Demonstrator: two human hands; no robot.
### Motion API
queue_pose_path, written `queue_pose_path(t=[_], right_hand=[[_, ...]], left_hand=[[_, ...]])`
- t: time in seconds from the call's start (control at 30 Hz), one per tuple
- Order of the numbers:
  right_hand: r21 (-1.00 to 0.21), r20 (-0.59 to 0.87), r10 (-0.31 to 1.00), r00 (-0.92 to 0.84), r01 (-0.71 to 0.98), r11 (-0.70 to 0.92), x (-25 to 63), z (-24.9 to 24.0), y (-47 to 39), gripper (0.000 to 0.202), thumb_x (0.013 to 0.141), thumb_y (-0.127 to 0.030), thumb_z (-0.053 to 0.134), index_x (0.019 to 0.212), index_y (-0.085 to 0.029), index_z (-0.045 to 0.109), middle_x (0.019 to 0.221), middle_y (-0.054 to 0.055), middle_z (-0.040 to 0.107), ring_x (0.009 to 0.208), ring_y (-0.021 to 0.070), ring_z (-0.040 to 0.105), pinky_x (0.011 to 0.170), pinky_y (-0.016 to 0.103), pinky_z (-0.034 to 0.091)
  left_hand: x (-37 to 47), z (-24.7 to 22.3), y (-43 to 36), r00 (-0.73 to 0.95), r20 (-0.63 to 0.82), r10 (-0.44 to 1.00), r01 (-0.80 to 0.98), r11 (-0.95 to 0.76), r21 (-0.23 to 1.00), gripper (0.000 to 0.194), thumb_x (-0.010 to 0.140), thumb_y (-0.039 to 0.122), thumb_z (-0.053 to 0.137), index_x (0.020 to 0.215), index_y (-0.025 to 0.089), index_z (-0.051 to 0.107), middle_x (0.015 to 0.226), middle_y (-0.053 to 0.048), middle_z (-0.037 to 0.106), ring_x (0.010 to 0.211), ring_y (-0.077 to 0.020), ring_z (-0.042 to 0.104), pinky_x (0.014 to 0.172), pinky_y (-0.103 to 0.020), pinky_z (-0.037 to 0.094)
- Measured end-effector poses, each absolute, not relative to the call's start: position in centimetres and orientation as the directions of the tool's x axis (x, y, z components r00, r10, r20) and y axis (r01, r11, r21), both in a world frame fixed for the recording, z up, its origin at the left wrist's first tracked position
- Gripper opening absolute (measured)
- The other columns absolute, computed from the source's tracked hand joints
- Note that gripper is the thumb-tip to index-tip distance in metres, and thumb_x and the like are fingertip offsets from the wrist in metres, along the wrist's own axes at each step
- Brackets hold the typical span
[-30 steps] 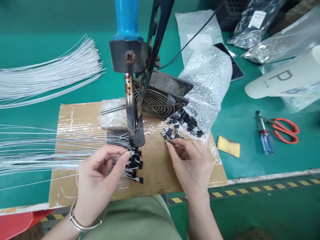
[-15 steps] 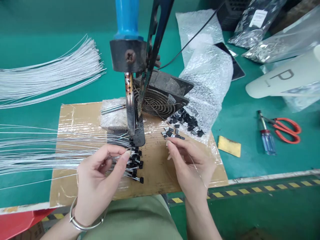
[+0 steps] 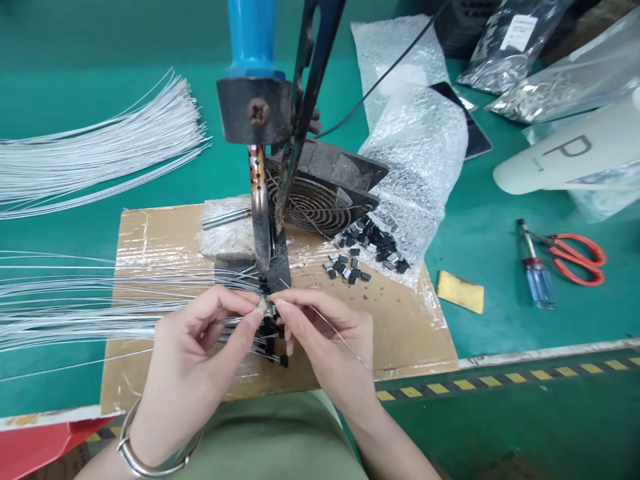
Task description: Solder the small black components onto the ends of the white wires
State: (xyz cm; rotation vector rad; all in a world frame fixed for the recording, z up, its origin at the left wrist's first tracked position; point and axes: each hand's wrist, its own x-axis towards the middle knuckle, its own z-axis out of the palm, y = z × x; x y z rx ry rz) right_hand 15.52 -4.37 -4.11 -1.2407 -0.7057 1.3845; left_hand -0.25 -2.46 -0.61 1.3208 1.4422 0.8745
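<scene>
My left hand (image 3: 200,353) pinches the end of a thin wire, its fingertips below the soldering iron tip (image 3: 261,247). My right hand (image 3: 330,340) is closed with its fingertips meeting those of the left; a thin strand (image 3: 341,339) runs across its fingers. Whatever small piece sits between the fingertips is mostly hidden. White wires (image 3: 55,313) with black ends lie under and beside the left hand on the cardboard (image 3: 400,333). Small black pieces (image 3: 373,240) lie loose beyond the right hand.
A blue-handled iron (image 3: 251,40) hangs on a stand before a dusty fan (image 3: 320,200). Bubble wrap (image 3: 415,153), a yellow sponge (image 3: 461,292), a screwdriver (image 3: 537,277) and red-handled scissors (image 3: 580,260) are to the right. A wire bundle (image 3: 100,153) lies back left.
My right hand has moved left from beside the small black pieces to meet my left hand. The left hand has stayed nearly in place.
</scene>
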Motion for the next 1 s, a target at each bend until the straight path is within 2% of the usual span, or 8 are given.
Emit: queue_pose_path(t=[0.3,0.5,0.57,0.67,0.8,0.87,0.93,1.0], right_hand=[[-0.942,-0.213,0.968,0.131,-0.292,-0.167,15.5,-4.2,-4.5,0.02,0.091,-0.02,0.08,0.097,-0.036,0.09,0.073,-0.002,0.071,0.052,0.0065,0.06,0.048,0.018,0.049],[-0.953,-0.19,0.971,0.143,-0.264,-0.147,15.4,-4.4,-4.8,0.017,0.092,-0.021,0.081,0.096,-0.035,0.089,0.074,-0.003,0.072,0.054,0.0067,0.06,0.05,0.018,0.049],[-0.976,-0.141,0.978,0.151,-0.189,-0.112,15.5,-4.5,-5.0,0.017,0.099,-0.026,0.073,0.103,-0.034,0.087,0.078,-0.002,0.071,0.058,0.0077,0.061,0.053,0.02,0.049],[-0.995,-0.065,0.987,0.144,-0.084,-0.054,15.7,-4.8,-5.4,0.033,0.113,-0.035,0.048,0.119,-0.032,0.081,0.084,-0.001,0.064,0.065,0.0095,0.058,0.06,0.024,0.05],[-0.999,-0.013,0.987,0.161,-0.033,-0.007,16.0,-5.0,-5.9,0.031,0.114,-0.032,0.04,0.137,-0.032,0.061,0.082,-0.003,0.064,0.067,0.0119,0.055,0.064,0.026,0.048],[-0.999,0.029,0.986,0.163,0.018,0.026,16.2,-5.0,-5.9,0.025,0.112,-0.027,0.043,0.132,-0.03,0.057,0.08,-0.005,0.063,0.067,0.0121,0.054,0.063,0.026,0.046],[-0.993,0.072,0.985,0.156,0.105,0.056,16.4,-4.9,-5.8,0.013,0.108,-0.021,0.047,0.111,-0.027,0.058,0.078,-0.005,0.056,0.065,0.0112,0.05,0.061,0.026,0.043],[-0.973,0.129,0.982,0.14,0.21,0.097,16.6,-4.6,-5.5,0.015,0.103,-0.016,0.051,0.091,-0.024,0.053,0.078,-0.005,0.05,0.067,0.0107,0.048,0.062,0.025,0.042]], left_hand=[[-0.1,-0.4,-2.5,0.052,-0.226,0.973,0.245,0.207,0.947,0.01,0.088,0.017,0.078,0.082,0.024,0.079,0.089,0.0,0.082,0.077,-0.0113,0.076,0.073,-0.014,0.06],[0.1,-0.4,-2.3,0.052,-0.227,0.972,0.244,0.208,0.947,0.011,0.088,0.016,0.078,0.081,0.025,0.078,0.088,0.003,0.082,0.08,-0.0091,0.075,0.075,-0.011,0.058],[0.1,-0.4,-2.3,0.046,-0.226,0.973,0.249,0.208,0.946,0.012,0.087,0.016,0.079,0.08,0.025,0.078,0.088,0.003,0.082,0.08,-0.0086,0.075,0.074,-0.01,0.057],[0.1,-0.5,-2.1,0.036,-0.235,0.971,0.274,0.217,0.937,0.01,0.087,0.019,0.079,0.079,0.025,0.078,0.088,0.003,0.081,0.076,-0.0084,0.074,0.07,-0.01,0.056],[0.1,-0.7,-1.8,0.027,-0.222,0.975,0.298,0.204,0.932,0.009,0.085,0.019,0.078,0.078,0.023,0.076,0.087,0.002,0.081,0.073,-0.0084,0.072,0.066,-0.012,0.054],[0.1,-0.9,-1.7,0.02,-0.212,0.977,0.307,0.196,0.931,0.008,0.085,0.02,0.078,0.077,0.023,0.076,0.087,0.002,0.082,0.07,-0.0086,0.07,0.063,-0.013,0.052],[0.0,-1.0,-1.6,0.015,-0.205,0.979,0.318,0.19,0.929,0.008,0.086,0.022,0.078,0.078,0.022,0.076,0.087,0.001,0.082,0.067,-0.0086,0.067,0.058,-0.014,0.049],[0.0,-1.1,-1.5,0.004,-0.202,0.979,0.325,0.189,0.926,0.007,0.086,0.022,0.078,0.079,0.022,0.076,0.088,0.001,0.082,0.065,-0.0086,0.065,0.056,-0.015,0.047]])
